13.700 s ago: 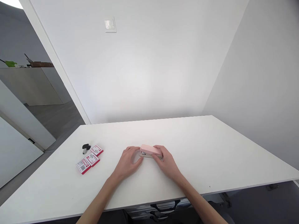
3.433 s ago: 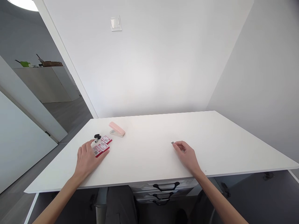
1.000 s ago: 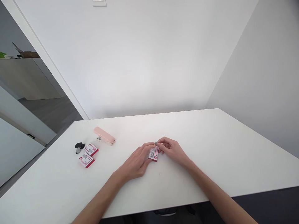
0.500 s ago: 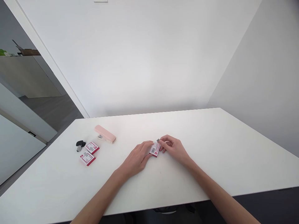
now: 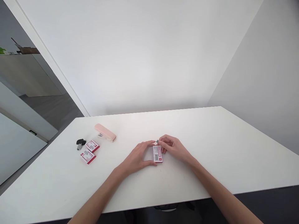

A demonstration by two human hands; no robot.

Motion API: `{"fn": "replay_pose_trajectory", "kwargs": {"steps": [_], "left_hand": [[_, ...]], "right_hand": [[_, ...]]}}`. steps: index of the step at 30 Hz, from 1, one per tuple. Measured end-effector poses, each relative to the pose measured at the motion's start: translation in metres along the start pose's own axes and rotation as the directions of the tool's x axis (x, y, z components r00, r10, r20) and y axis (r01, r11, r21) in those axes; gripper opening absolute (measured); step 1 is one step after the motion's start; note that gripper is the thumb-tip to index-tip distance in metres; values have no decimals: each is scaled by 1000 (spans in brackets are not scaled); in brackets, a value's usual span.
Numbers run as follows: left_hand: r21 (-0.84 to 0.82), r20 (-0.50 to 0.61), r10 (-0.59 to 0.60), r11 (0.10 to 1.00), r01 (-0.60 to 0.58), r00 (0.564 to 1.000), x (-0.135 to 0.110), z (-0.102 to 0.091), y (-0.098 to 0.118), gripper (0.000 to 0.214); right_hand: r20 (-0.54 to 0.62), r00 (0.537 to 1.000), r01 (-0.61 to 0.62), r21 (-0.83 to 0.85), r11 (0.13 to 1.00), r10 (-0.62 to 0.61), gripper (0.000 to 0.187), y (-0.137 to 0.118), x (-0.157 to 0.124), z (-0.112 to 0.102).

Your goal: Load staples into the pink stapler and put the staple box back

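A small white and red staple box (image 5: 157, 154) lies on the white table with its barcode side up. My left hand (image 5: 137, 157) spans it, thumb at the near end and index finger by the far end. Between the thumb and fingers of my right hand (image 5: 171, 146) is a small grey piece (image 5: 157, 141), which looks like a short strip of staples. It is held just beyond the far end of the box. The curled fingers of my right hand hide part of the box's right side.
Two more staple boxes (image 5: 88, 156) lie at the left, each with a grey piece on top. Beside them is a black and silver staple remover (image 5: 80, 143). A pink stapler (image 5: 105, 132) rests behind them. The table (image 5: 198, 130) meets the wall at the back.
The staple box has turned to point straighter away from me and sits slightly nearer. My left thumb and index finger have spread wider along it. My right hand keeps its pinch on the grey piece.
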State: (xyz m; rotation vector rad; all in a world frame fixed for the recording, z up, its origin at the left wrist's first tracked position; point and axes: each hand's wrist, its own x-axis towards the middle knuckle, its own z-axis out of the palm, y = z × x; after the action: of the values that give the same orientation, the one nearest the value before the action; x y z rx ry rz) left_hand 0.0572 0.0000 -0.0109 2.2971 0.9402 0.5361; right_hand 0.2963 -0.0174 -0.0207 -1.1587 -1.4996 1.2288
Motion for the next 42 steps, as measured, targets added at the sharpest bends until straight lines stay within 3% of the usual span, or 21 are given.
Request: {"fn": "replay_pose_trajectory", "kwargs": {"steps": [10, 15, 21, 26, 29, 32, 37, 42], "left_hand": [[-23, -1, 16, 1000, -16, 1000, 1, 1, 1, 99], [-3, 5, 69, 998, -69, 998, 2, 1, 5, 108], [3, 41, 66, 998, -66, 997, 3, -2, 12, 91], [15, 35, 103, 994, -104, 994, 3, 4, 13, 89], [-13, 25, 100, 995, -100, 995, 3, 9, 16, 100], [2, 77, 155, 988, -156, 985, 3, 11, 21, 94], [69, 166, 231, 967, -245, 959, 1, 10, 24, 40], [-61, 10, 140, 988, -139, 990, 4, 12, 15, 36]], "right_hand": [[119, 993, -18, -25, 1000, 20, 36, -4, -1, -1], [226, 974, 31, -12, 999, -27, 35, -9, -4, -1], [288, 955, 83, -30, 996, -70, 30, -14, -9, 6], [178, 980, 88, 30, 996, -92, 33, -9, -7, 10], [13, 995, 100, 83, 991, -102, 37, -7, -3, 8], [-134, 987, 106, 164, 981, -84, 38, -6, 0, 3], [-113, 993, 59, 258, 964, -31, 37, -7, 1, 2], [-113, 994, 40, 274, 961, -9, 39, -6, 2, 2]]}}
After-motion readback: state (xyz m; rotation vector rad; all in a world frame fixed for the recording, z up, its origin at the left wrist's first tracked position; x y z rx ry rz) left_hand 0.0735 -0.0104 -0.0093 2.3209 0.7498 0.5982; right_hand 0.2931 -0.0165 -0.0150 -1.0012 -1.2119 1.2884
